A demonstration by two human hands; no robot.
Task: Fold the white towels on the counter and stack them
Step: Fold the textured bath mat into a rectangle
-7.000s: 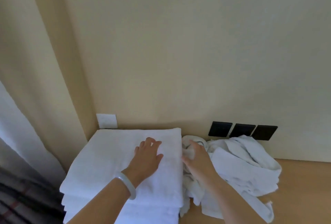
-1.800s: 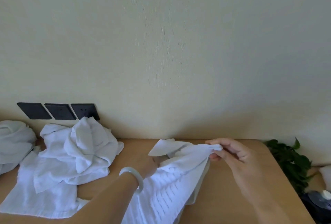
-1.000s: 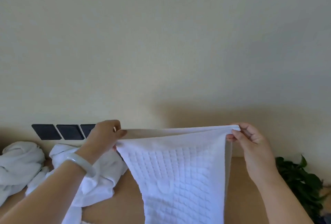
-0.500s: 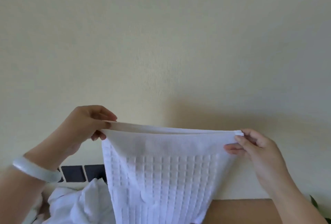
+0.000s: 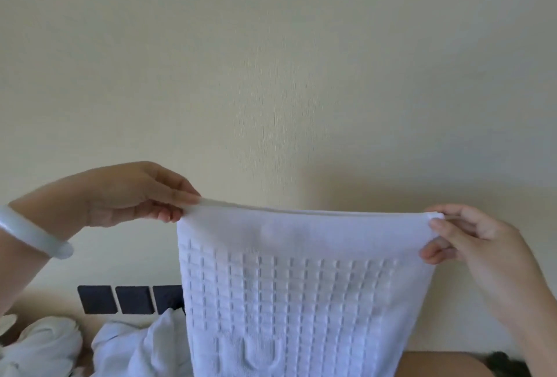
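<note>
I hold the white towel with the raised square pattern (image 5: 295, 295) up in the air in front of the pale cream wall (image 5: 271, 60). My left hand (image 5: 126, 195) pinches its upper left corner between thumb and fingers, and my right hand (image 5: 470, 241) pinches the upper right corner in the same way — the top edge is stretched almost straight between them. The towel hangs down flat, and it gets narrower toward the bottom. Near the top there is a smooth band; below it come rows of small squares, and lower some curved raised shapes. On my left wrist is a pale green bangle (image 5: 33, 235). Behind the towel, to the left, lies a pile of crumpled white towels (image 5: 126, 349) on the wooden counter (image 5: 437, 364) — above them are three black wall plates (image 5: 114, 299).
</note>
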